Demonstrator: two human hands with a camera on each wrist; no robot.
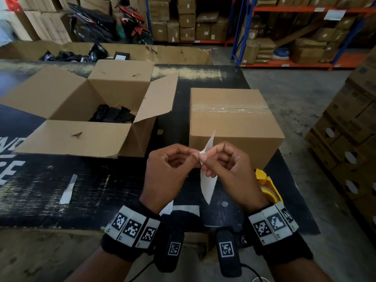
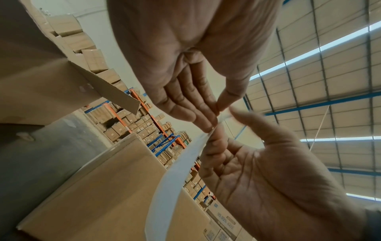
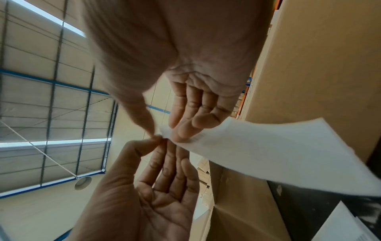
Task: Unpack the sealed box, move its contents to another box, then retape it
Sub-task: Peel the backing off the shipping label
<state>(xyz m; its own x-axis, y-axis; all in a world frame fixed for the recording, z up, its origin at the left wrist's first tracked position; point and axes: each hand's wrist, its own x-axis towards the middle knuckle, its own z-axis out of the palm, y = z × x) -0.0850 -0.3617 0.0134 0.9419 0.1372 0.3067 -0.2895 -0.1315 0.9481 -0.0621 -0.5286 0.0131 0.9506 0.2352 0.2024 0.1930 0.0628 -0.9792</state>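
Both hands meet above the table's front, just before the sealed box [image 1: 234, 123], which has clear tape [image 1: 230, 109] across its top. My left hand [image 1: 194, 157] and right hand [image 1: 206, 158] each pinch the top edge of a white paper sheet [image 1: 207, 186] between thumb and fingertips. The sheet hangs down between the wrists. It shows in the left wrist view as a long white band [image 2: 175, 187] and in the right wrist view with faint print [image 3: 268, 154]. The open box [image 1: 85, 110] on the left holds black packets [image 1: 114, 113].
A yellow tape dispenser [image 1: 268, 186] lies on the black table [image 1: 101, 190] beside my right wrist. A white strip [image 1: 69, 188] lies front left, more white sheets [image 1: 183, 209] near the front edge. Stacked cartons [image 1: 350, 129] stand right; shelving [image 1: 284, 27] is behind.
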